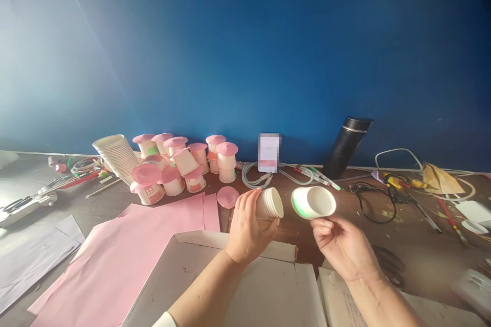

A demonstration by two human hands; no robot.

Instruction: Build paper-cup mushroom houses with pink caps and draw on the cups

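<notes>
My left hand [245, 225] is wrapped round a short stack of white paper cups [273, 203], tilted on its side with several rims showing. To its right, my right hand [347, 248] pinches the lower edge of a white paper cup [307, 203] with a green patch on its side. This cup and the stack are apart. Just left of the stack, a pink paper disc [227, 197] lies on the table. Behind are several cup houses [149, 189] with pink paper roofs, some with drawn windows and doors.
A tall leaning stack of paper cups [115, 156] stands left of the cup houses. Pink paper sheets [153, 235] and a white board [192, 276] lie in front. A phone [269, 153], markers [324, 178], a black bottle [347, 145] and cables [370, 199] line the blue wall.
</notes>
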